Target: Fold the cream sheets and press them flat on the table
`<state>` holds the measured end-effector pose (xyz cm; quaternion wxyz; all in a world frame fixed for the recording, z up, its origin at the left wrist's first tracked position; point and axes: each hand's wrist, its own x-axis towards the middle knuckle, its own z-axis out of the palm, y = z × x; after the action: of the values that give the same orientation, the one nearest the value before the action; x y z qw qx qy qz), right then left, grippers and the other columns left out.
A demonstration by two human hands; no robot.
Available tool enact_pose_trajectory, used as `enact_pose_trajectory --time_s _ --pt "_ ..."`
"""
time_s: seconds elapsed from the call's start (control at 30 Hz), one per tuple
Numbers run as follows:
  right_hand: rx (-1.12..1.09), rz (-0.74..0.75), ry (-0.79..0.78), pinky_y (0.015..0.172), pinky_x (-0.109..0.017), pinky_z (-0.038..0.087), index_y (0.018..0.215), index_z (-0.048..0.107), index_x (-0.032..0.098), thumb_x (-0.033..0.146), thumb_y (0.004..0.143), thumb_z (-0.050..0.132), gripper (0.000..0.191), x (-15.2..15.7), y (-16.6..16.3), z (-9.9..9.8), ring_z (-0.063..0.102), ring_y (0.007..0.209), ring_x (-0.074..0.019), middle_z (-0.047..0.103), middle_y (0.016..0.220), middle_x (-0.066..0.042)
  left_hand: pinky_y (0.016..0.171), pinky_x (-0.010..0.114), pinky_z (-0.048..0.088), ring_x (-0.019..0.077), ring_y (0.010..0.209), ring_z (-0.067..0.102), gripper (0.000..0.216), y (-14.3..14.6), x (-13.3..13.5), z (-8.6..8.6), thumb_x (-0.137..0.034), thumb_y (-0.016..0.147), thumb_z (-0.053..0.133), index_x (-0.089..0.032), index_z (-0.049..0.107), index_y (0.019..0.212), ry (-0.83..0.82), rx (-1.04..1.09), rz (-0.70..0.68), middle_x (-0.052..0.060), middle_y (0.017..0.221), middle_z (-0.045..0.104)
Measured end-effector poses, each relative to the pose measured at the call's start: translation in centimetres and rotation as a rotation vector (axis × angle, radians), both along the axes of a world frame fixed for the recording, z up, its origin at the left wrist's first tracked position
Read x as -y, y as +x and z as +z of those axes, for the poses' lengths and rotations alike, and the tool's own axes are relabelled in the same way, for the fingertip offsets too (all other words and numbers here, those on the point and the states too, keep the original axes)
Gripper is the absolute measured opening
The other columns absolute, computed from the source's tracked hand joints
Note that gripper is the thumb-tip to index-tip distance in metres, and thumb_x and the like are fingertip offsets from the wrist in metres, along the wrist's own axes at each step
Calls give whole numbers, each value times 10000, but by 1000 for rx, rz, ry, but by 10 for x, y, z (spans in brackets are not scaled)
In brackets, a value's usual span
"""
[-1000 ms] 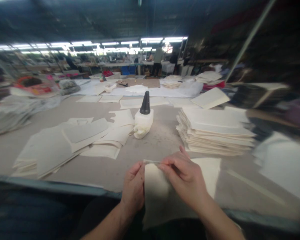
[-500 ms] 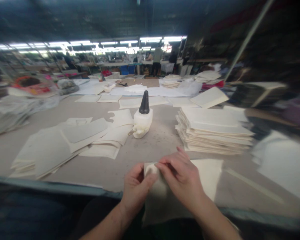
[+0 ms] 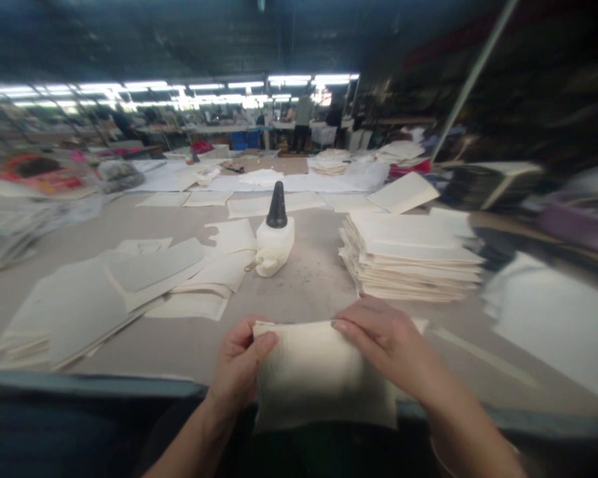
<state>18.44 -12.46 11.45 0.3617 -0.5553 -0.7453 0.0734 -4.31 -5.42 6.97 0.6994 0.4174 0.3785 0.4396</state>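
Observation:
A cream sheet, fabric-like (image 3: 323, 378), hangs at the near edge of the table between my two hands. My left hand (image 3: 242, 358) pinches its upper left corner, thumb on top. At the upper edge, towards the right, my right hand (image 3: 383, 338) has thumb and fingers closed on the sheet. Beyond them stands a white plastic bottle with a black cone nozzle (image 3: 276, 242), yellowish residue on its front. To the right of it rises a thick stack of cream pieces (image 3: 413, 259).
Overlapping cream pieces (image 3: 99, 299) spread over the left of the table (image 3: 309, 279). White sheets (image 3: 553, 325) lie at the right, beside a narrow cream strip (image 3: 483, 355). Farther back are a red-orange container (image 3: 44, 174) and a standing person (image 3: 302, 123).
My hands have moved apart along the sheet's upper edge, left hand leftwards and right hand rightwards. The sheet is now stretched flatter between them. The whole view has shifted slightly.

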Motion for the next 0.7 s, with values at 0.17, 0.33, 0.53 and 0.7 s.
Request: enact_pose_trajectory --time_s 0.17,0.33,0.53,0.7 --pt "70 -23 74 947 -396 430 1032 666 231 279 965 507 179 1 -1 -8 626 806 -170 674 885 -20 446 187 376 106 477 489 376 1 0 3 -399 568 824 -147 619 758 -1 4 34 -4 583 576" --pt "260 -132 97 1063 -520 324 1189 605 208 267 983 447 266 3 -1 -12 625 907 -204 669 1006 -66 426 194 375 106 443 479 374 1 -3 4 -419 592 813 -153 596 738 -26 46 31 -9 555 566" --pt "230 -159 44 1035 -457 368 1012 664 229 289 983 447 227 6 18 -13 632 815 -174 684 919 -22 466 191 401 109 484 521 333 -1 -9 1 -394 637 794 -152 605 764 -37 70 8 -6 593 582" --pt "229 -245 -44 1059 -542 264 932 687 247 340 966 488 222 0 33 -30 630 829 -198 697 899 -17 529 213 426 128 567 551 368 4 -22 -7 -379 656 779 -136 625 885 -80 10 -93 20 683 616"
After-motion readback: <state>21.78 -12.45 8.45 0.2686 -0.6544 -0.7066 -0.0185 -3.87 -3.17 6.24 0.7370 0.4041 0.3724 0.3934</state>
